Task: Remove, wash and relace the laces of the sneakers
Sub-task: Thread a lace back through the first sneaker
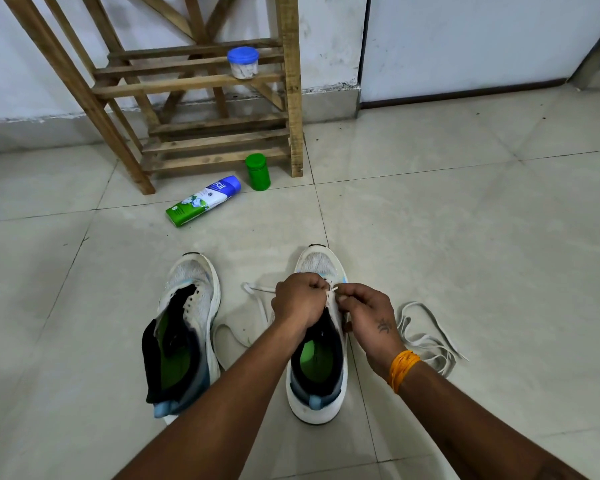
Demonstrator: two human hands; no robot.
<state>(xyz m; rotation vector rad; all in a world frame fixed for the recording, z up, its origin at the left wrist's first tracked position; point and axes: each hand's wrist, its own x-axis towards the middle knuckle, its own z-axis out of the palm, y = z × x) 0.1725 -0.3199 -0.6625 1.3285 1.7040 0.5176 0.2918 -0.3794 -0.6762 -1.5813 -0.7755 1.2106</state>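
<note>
Right sneaker, standing upright on floor tiles: lying under both hands. Left hand curling at eyelet row, right hand pinching lace tip there. Left sneaker tilting alongside, unlaced. Loose lace trailing right of right hand.

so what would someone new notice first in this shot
Most likely the two hands, left hand and right hand, meeting over the right sneaker at the centre of the floor, pinching a white lace at its eyelets. Next, the left sneaker beside it with no lace and its tongue pulled open, and a loose lace heaped on the tiles to the right.
</note>
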